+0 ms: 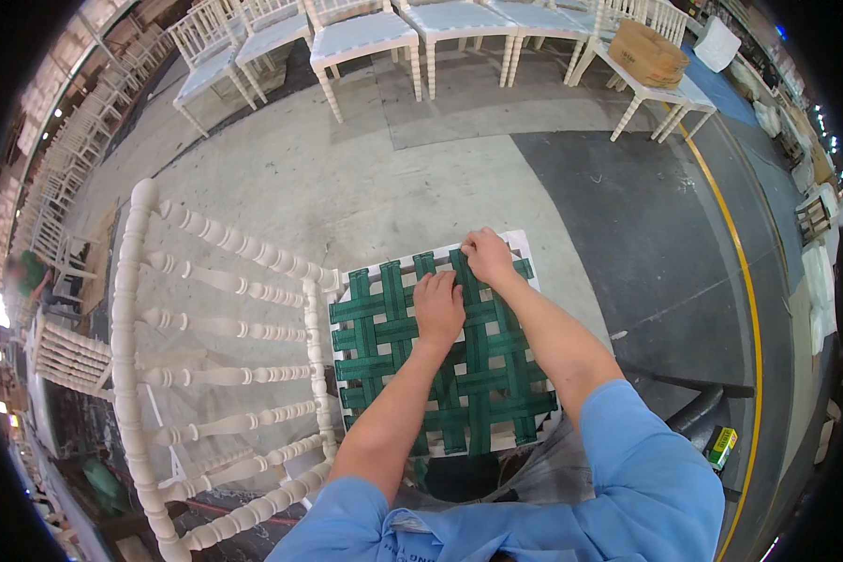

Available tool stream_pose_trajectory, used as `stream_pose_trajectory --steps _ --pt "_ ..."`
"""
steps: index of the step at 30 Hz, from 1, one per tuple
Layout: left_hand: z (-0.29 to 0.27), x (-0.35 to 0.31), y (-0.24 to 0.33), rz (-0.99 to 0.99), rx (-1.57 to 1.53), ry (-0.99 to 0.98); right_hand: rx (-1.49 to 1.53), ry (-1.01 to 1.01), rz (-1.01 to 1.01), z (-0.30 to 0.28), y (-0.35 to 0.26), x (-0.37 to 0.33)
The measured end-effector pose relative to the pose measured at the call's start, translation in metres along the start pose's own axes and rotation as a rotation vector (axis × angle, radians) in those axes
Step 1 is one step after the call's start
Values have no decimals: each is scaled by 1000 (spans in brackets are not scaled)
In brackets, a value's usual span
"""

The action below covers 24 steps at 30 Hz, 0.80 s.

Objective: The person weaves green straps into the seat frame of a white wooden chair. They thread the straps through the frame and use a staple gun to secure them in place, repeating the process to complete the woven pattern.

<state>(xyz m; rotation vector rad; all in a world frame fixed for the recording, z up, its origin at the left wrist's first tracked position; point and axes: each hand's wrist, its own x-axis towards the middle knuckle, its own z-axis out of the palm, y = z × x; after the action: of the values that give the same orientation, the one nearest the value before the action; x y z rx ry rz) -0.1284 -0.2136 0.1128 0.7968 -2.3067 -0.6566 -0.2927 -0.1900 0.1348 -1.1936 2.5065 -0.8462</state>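
Observation:
A white chair (314, 375) with turned spindles stands before me, its back to the left. Green webbing straps (478, 412) cross over and under each other on its seat frame (520, 245), with square gaps between them. My left hand (438, 307) rests on the middle of the weave, fingers lying forward over the straps. At the far edge of the seat, my right hand (487, 258) has its fingers curled at the end of a green strap; its fingertips are partly hidden.
White chairs with pale seats (365, 39) line the far side. A cardboard box (646, 54) sits on one at the right. A yellow floor line (742, 253) runs down the right, near a green and yellow box (720, 448). A person (30, 276) sits far left.

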Motion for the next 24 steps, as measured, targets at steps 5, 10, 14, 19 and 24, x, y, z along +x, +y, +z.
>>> stream_pose_trajectory --steps 5,10,14,19,24 --pt "8 -2 -5 59 117 -67 -55 -79 82 13 -8 9" --pt "14 7 -12 27 241 -149 2 -81 98 17 -14 10" --pt "20 14 -4 -32 286 -205 5 -35 57 12 -4 16" --pt "23 11 -7 -54 319 -199 699 -98 340 -30 11 3" --pt "20 9 -11 -65 299 -174 559 280 378 -146 105 -113"
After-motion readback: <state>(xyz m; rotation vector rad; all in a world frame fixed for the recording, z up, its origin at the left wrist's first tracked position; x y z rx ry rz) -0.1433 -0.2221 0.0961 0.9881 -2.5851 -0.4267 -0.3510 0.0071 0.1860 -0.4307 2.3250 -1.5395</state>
